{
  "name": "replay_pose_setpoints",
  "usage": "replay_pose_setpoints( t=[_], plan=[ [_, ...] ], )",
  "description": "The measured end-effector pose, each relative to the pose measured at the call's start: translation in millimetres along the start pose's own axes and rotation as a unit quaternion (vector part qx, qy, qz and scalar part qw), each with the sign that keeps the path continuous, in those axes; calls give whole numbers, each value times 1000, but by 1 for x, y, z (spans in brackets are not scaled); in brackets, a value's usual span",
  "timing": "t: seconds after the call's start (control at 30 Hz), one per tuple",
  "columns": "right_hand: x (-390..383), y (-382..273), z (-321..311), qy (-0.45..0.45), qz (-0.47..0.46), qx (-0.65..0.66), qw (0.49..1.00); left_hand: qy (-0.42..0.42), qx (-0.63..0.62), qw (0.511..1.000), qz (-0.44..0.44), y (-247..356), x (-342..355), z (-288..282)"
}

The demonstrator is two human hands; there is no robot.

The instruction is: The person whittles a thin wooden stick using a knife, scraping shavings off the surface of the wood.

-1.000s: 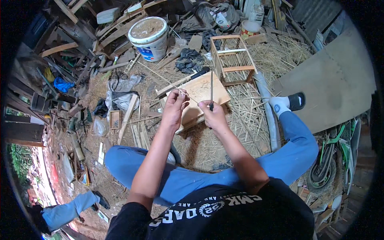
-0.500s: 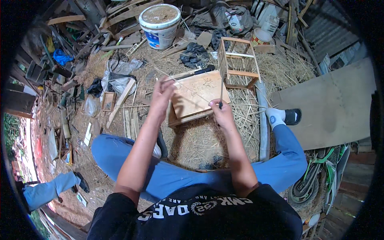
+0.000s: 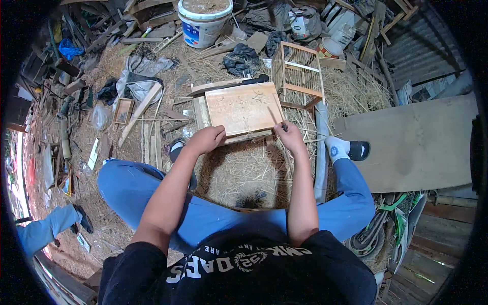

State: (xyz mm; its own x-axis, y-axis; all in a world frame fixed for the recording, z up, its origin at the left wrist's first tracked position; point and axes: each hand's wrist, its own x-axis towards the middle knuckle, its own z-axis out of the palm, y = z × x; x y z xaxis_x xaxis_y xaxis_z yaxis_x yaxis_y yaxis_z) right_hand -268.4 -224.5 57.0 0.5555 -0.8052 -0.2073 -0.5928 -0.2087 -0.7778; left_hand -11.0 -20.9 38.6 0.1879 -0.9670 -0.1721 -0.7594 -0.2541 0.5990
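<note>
In front of me lies a low wooden box topped by a pale board (image 3: 243, 107) with small dark shavings on it. My left hand (image 3: 207, 139) is closed at the board's near left corner; what its fingers pinch is hidden. At the near right corner my right hand (image 3: 290, 137) grips the dark handle of a slim knife (image 3: 275, 115), its narrow blade slanting up over the board. Behind the board rests a larger black-handled blade (image 3: 254, 80). A wooden cage (image 3: 303, 76) with thin bars stands at the back right.
A white bucket (image 3: 204, 24) full of brown material stands at the back. To the right lies a large flat sheet (image 3: 406, 145), with a green bicycle or motorbike part (image 3: 386, 223) below it. Straw, wood strips and cloth (image 3: 137, 76) litter the floor. Another person's leg (image 3: 51, 226) shows at left.
Both hands have come down to the board's near edge. The thin strip held between them before no longer shows clearly. The knife has tilted left from upright, and my view has shifted slightly.
</note>
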Motion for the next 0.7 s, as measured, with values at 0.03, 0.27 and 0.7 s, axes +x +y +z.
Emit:
replay_pose_setpoints(
  t=[0.03, 0.27, 0.7],
  plan=[
    [1, -2, 4, 29, 12, -45, 999, 12, 3, 1000, -11, -3, -1, 5],
    [-32, -38, 77, -6, 32, -75, 997, 69, -39, 991, -106, -16, -2, 6],
    [-40, -62, 143, -78, -1, -221, 972, 27, -107, 983, -148, -35, -8, 22]
  ],
)
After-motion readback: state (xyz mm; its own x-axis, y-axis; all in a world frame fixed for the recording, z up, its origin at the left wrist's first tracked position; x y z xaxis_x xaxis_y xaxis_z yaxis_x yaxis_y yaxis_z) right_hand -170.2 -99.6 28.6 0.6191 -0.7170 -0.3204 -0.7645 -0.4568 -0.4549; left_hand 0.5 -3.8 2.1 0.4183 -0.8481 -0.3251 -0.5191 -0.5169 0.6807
